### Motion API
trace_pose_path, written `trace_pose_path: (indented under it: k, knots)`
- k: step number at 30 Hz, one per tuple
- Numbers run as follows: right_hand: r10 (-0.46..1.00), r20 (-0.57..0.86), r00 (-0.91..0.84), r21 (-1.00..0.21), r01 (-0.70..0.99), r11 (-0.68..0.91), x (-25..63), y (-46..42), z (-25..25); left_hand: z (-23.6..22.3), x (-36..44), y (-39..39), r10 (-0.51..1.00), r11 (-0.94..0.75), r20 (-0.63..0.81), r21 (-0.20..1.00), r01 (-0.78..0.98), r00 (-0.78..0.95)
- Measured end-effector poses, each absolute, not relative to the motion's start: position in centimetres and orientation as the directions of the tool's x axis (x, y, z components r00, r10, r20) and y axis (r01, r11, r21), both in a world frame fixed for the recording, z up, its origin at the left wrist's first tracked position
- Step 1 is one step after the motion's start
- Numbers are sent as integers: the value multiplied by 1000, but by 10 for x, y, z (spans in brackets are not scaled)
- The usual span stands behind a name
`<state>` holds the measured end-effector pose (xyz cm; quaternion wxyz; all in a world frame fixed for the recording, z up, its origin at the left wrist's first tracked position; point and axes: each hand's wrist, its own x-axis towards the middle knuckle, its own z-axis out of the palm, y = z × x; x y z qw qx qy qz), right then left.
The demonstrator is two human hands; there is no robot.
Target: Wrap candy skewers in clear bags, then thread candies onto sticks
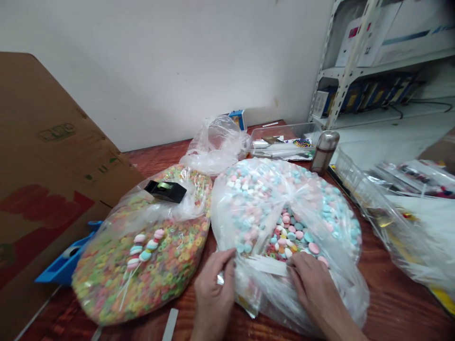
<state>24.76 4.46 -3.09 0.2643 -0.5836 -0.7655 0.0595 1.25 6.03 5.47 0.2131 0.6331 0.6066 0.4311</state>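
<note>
A big clear plastic bag of pastel round candies lies on the wooden table in front of me. My left hand pinches the bag's near edge together with a white strip. My right hand grips the same strip and plastic from the right, fingers closed. Left of it lies a second clear bag of small coloured ring candies. On that bag rest two candy skewers and a black tape dispenser.
A large cardboard box leans at the left, with a blue tape dispenser below it. Behind are an empty clear bag, a clear tray and a metal flask. More plastic packets lie right; shelving stands behind.
</note>
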Motion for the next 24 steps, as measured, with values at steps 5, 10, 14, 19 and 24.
trace_pose_path:
  k: [5, 10, 14, 19, 24]
  knots:
    - [876, 462, -141, -479, 791, 380, 249, 36, -12, 39, 64, 64, 963, 255, -259, 965, 61, 70]
    - [839, 529, -130, -486, 764, 425, 239, 34, 0, 40, 87, 70, 966, 250, -242, 964, -87, 94]
    - [848, 525, -71, -550, 733, 401, 233, 30, 0, 37, 86, 71, 964, 262, -251, 953, -150, 89]
    - [895, 441, 65, -658, 702, 273, 259, 32, -1, 39, 73, 87, 973, 231, -229, 972, -45, 36]
    - [969, 161, 188, -710, 704, -18, 290, 62, 2, 33, 79, 120, 961, -214, 82, 821, 528, 262]
